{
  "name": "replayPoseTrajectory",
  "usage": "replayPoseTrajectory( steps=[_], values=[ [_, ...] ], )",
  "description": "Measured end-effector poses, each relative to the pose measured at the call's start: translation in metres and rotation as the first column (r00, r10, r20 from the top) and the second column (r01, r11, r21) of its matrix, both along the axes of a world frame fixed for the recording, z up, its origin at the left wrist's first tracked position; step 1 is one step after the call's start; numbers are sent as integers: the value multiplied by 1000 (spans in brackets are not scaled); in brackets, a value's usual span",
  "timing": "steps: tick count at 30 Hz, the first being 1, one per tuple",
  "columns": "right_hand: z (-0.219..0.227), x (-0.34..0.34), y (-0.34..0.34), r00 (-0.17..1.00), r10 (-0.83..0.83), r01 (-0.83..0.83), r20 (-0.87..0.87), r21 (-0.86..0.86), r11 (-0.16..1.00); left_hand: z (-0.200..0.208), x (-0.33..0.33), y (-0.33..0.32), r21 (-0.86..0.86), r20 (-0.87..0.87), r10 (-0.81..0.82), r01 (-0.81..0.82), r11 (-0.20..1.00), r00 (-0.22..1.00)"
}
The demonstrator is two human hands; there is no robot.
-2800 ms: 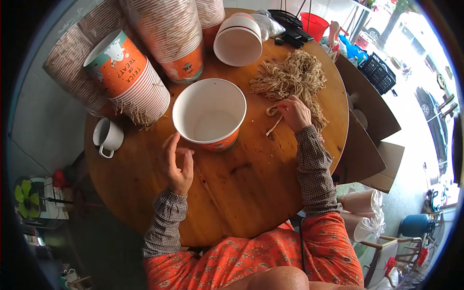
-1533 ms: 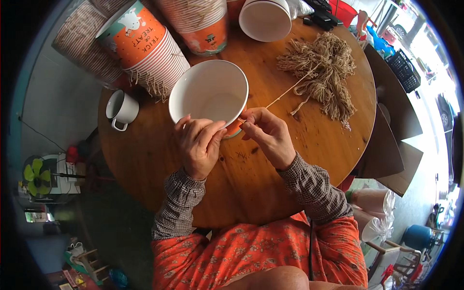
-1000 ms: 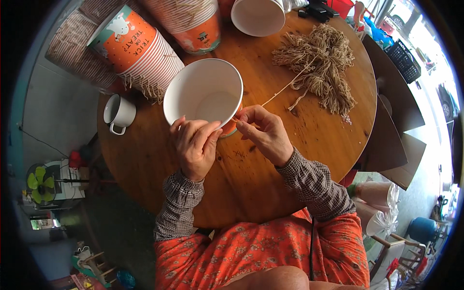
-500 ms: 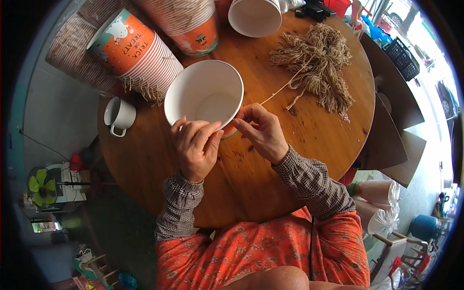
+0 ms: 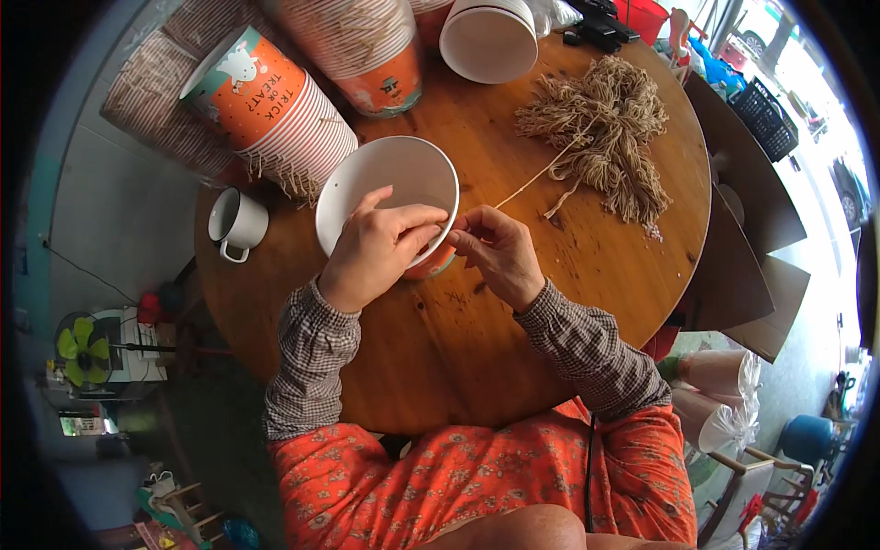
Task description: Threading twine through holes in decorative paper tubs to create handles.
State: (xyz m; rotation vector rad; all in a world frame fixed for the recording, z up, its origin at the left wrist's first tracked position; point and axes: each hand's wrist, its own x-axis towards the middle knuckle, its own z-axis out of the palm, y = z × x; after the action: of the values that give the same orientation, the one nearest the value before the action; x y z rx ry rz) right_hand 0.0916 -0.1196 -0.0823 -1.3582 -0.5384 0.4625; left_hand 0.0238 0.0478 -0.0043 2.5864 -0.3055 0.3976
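Note:
A white-lined paper bucket (image 5: 385,170) with an orange outside stands tilted on the table, mouth toward me. A small dark hole shows in its inner wall at the left. My left hand (image 5: 380,243) reaches over the near rim, its thumb and fingertips closed together against the inner right wall; what they pinch is hidden. Outside that same rim, my right hand (image 5: 500,252) pinches a beige cord (image 5: 532,183). The cord stretches back from these fingers to a loose heap of cords (image 5: 610,137) at the far right.
Stacked orange buckets (image 5: 275,110) with cord ends hanging out lie at the back left, another stack (image 5: 380,64) beside them. A white enamel mug (image 5: 240,225) is at the left edge. White buckets (image 5: 489,46) stand behind. Open cardboard boxes (image 5: 742,266) flank the table's right side.
My left hand has moved from holding the near rim to inside the bucket, at its right wall. The right hand stays at the outer rim with the cord. The view has shifted slightly.

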Motion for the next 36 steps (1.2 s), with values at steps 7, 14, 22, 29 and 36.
replayPoseTrajectory(
  steps=[7, 14, 22, 29, 36],
  values=[
    [5, -1, -2, 1000, 27, -26, 16, -24, 999, 2, 4, 1, 4, -7, 50, -50, 999, 999],
    [13, -26, -11, 879, -87, 130, 468, -59, 990, 16, -17, 16, -633, -139, 112, -176, 754, 984],
    [53, -27, -13, 950, -95, 115, 296, -51, 992, 5, -8, -14, -679, -70, -46, -14, 734, 996],
    [61, -20, -14, 999, 2, -7, 47, 114, 993, 9, -4, -24, -804, -78, -87, -11, 594, 993],
    [52, -5, -15, 982, -92, 82, 163, 70, 994, -1, -1, -17, -754, -117, -135, 1, 657, 984]
  ],
)
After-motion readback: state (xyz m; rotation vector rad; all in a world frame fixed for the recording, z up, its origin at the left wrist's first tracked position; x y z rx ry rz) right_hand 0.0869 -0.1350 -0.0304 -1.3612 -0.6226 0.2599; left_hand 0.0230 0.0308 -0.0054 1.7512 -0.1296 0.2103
